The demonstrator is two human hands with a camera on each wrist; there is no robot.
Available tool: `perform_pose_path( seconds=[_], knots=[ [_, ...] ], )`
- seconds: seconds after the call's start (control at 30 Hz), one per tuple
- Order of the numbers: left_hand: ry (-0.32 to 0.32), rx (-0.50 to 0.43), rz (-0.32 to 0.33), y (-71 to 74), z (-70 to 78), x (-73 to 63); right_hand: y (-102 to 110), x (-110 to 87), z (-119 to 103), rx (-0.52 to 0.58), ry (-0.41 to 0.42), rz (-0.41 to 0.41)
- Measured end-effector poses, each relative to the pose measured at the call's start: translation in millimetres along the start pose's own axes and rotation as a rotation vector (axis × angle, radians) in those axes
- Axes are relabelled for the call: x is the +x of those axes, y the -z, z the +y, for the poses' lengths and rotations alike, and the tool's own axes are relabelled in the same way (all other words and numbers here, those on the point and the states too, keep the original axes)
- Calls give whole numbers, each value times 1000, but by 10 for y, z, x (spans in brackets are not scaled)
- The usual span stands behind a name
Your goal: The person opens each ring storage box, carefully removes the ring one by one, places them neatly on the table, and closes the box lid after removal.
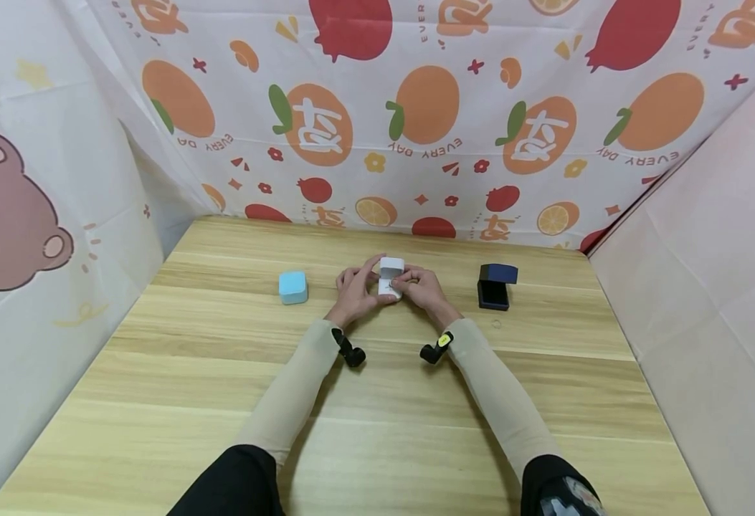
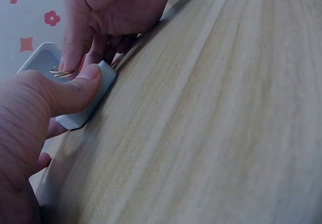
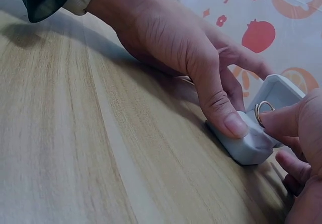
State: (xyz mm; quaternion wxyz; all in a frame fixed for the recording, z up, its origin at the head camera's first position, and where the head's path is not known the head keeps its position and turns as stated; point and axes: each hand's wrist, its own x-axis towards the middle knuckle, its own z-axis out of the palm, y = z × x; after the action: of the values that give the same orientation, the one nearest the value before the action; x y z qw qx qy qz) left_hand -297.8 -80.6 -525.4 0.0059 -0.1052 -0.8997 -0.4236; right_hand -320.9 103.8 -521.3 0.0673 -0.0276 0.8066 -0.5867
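A small white ring box stands on the table with its lid raised. My left hand grips the box, its thumb pressed on the front edge of the base, as the right wrist view shows. In the fingers of my right hand a thin gold-coloured ring is pinched just over the open base. The same ring shows edge-on in the left wrist view. Whether it touches the cushion I cannot tell.
To the left sits a closed light-blue box. A dark navy box stands open at the right, with a faint small ring-like circle on the table in front of it. Patterned cloth hangs behind the wooden table.
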Motion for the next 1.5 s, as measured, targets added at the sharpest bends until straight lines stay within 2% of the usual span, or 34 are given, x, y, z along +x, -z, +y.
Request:
perform_pose_path(
  seconds=[0.43,0.67,0.87,1.27,1.5],
  knots=[
    [-2,-2,-1,10,11,-31,3,-7,-18,4,-21,4],
    [-8,-6,-1,13,13,-36,-7,2,-26,-35,8,25],
    [-10,2,1,17,21,-23,31,-24,-133,-48,-6,23],
    [-6,-16,18,-4,-6,-9,81,-10,-160,4,-38,13],
    [9,6,18,-10,-25,-11,108,-28,-179,27,-46,5]
  ],
)
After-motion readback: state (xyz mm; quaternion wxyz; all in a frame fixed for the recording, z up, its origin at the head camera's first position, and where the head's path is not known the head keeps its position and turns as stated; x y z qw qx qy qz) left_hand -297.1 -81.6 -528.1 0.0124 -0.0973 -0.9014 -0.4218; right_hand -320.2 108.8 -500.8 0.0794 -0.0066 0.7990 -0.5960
